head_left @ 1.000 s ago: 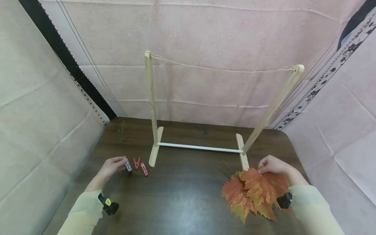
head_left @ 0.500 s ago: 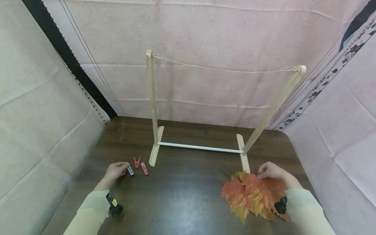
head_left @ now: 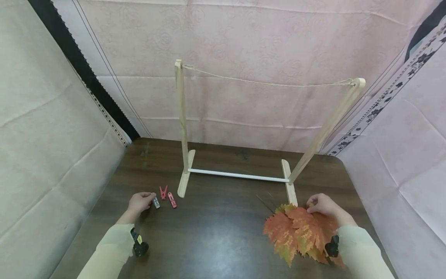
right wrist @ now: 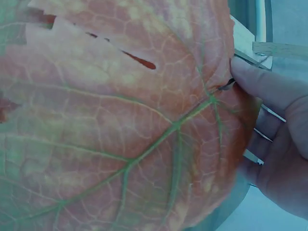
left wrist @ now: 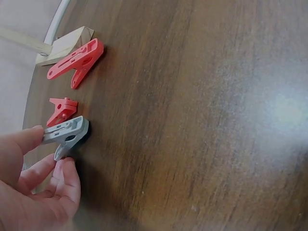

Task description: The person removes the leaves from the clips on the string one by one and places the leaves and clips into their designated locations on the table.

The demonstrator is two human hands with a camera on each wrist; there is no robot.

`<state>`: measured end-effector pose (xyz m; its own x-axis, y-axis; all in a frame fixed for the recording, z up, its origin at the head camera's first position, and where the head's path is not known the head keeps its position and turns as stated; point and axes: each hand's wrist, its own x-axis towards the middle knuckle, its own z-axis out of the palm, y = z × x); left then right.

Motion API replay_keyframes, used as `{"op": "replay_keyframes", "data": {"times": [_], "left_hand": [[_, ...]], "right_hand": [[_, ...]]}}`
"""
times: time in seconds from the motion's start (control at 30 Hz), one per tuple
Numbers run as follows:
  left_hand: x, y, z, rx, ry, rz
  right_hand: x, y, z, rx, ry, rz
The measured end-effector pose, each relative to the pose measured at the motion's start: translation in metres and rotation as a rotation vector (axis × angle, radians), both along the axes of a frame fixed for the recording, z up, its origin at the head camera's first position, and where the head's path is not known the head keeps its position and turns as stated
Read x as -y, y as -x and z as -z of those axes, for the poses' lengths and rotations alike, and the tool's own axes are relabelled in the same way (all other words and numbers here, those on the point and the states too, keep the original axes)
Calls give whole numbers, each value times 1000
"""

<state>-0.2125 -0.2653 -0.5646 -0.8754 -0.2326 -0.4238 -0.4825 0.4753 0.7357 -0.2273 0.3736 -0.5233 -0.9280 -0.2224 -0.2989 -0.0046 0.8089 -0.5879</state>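
Observation:
My left hand [head_left: 140,202] pinches a grey-blue clothespin [left wrist: 67,130] between thumb and fingers, close over the table at the left. Just past it lie two red clothespins, one pink-red clothespin [head_left: 172,200] flat on its side and one red clothespin [head_left: 163,192] with its legs spread. On the right, my right hand [head_left: 324,205] pinches an orange-red artificial maple leaf [right wrist: 144,130] near its stem end, thumb on the near face and fingers behind. This leaf overlaps other autumn-coloured leaves [head_left: 283,238] on the table; their thin dark stems point toward the back.
A wooden stand spans the middle of the brown table [head_left: 216,221]: a left post [head_left: 180,116], a leaning right post [head_left: 324,131], a white crossbar [head_left: 237,175] low down and a slack string [head_left: 258,82] between the tops. Pale cloth walls [head_left: 244,38] surround the table.
My left hand has moved slightly right and down with the grey-blue clothespin, closer to the red ones. The right hand has lowered a little with its leaf.

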Motion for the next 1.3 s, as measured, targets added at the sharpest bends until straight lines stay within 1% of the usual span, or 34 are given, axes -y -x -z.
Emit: {"op": "replay_keyframes", "data": {"times": [0.07,0.17,0.37,0.43,0.53,0.63,0.7,0.83,0.93,1.03,1.2,1.3], "left_hand": [[0,0,-1,5,4,3],[-1,1,-2,22,-2,8],[-2,4,-2,68,-20,9],[-1,5,-4,70,-2,12],[1,6,-12,47,51,23],[1,10,-24,-2,104,50],[0,14,-34,-45,131,83],[-8,22,-55,-132,144,153],[-15,27,-70,-201,163,191],[-23,32,-85,-277,170,224],[-39,37,-111,-439,180,297],[-52,38,-129,-533,196,348]], "right_hand": [[0,0,1,-17,-13,26],[0,-1,2,-12,-3,55],[0,-3,-4,45,63,139],[0,-3,-6,57,81,156],[0,-1,-11,38,70,149],[-1,3,-20,-14,23,95],[1,7,-26,-47,1,71],[7,15,-43,-129,-21,42],[13,20,-57,-188,-26,58],[21,21,-75,-250,-6,93],[42,19,-107,-445,68,146],[58,17,-125,-536,90,164]]}}
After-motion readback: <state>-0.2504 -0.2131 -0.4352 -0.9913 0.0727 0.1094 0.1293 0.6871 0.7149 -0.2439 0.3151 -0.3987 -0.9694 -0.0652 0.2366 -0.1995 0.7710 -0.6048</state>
